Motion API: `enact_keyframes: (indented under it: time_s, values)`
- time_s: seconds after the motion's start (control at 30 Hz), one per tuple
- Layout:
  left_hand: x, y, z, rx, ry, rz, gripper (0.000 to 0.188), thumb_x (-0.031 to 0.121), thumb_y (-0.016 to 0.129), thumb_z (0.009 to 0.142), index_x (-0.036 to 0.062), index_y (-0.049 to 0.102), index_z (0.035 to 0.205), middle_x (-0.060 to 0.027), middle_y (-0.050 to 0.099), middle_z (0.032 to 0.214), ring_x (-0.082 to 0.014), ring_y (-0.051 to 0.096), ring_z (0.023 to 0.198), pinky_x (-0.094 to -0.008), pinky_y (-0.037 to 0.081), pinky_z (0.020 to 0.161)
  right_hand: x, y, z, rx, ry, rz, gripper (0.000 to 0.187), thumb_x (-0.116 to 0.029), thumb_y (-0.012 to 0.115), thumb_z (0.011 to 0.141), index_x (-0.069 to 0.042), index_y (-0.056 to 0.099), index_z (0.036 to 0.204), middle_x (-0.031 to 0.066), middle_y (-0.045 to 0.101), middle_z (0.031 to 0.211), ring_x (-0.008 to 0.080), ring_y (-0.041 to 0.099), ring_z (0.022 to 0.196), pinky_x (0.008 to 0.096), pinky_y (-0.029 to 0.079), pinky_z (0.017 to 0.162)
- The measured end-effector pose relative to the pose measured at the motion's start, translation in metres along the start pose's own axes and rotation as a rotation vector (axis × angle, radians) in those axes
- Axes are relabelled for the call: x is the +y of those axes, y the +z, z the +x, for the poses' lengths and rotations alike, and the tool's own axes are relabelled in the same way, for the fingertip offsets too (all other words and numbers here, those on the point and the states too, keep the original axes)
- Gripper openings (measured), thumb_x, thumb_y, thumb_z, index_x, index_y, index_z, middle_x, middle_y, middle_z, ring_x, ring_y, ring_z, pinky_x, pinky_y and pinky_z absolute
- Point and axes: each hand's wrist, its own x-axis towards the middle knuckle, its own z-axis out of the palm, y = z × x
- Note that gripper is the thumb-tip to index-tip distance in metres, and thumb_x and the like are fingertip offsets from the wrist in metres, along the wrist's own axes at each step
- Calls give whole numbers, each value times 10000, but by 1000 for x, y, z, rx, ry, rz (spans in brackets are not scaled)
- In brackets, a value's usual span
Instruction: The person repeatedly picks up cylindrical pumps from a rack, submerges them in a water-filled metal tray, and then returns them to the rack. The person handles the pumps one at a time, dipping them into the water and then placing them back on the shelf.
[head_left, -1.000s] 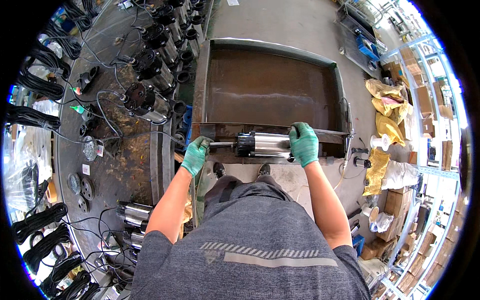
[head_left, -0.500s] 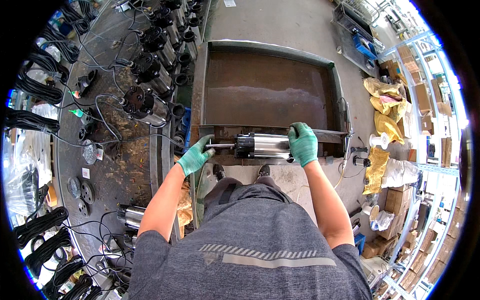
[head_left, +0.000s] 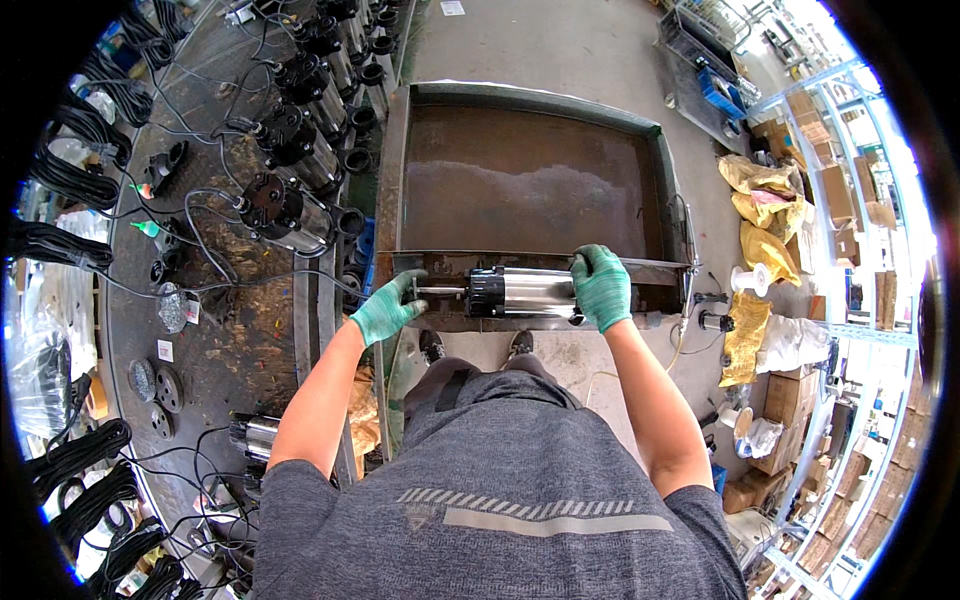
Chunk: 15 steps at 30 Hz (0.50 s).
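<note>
A shiny metal pump motor (head_left: 525, 293) with a black end cap lies on its side across the near rim of a rusty water tank (head_left: 520, 100). My right hand (head_left: 603, 287), in a green glove, grips the motor's right end. My left hand (head_left: 387, 310), also gloved in green, holds the thin shaft sticking out of the motor's left end. Brown water (head_left: 530, 180) fills the tank beyond the motor.
A dirty workbench (head_left: 215, 330) on the left carries several black-topped pump motors (head_left: 285, 212), cables and small black discs (head_left: 158, 385). Coiled black cables (head_left: 70, 460) hang at the far left. Yellow sacks (head_left: 765, 250), cardboard boxes (head_left: 790, 400) and shelving stand on the right.
The motor and both hands have stayed on the tank's near rim. My left hand has shifted slightly along the shaft; the view has moved a little.
</note>
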Motion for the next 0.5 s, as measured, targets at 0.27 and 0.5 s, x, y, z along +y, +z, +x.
enact_keyframes:
  time_s: [0.27,0.5]
  values:
    - [9,10,1,78,-179,-185,550,271,748,936,41,574,1404,-71,706,1100,-177,620,957,-348,512,837,2,-1,-2,5,-3,-16,125,-164,659,906,-77,706,983,147,702,983,380,657,942,469,532,850]
    - [-8,1,-3,20,-26,-29,481,216,653,986,11,565,1412,-102,714,1143,-250,662,1078,-372,512,945,-1,-1,-2,1,-10,-23,131,-172,650,911,-76,702,981,147,700,981,380,655,941,473,531,849]
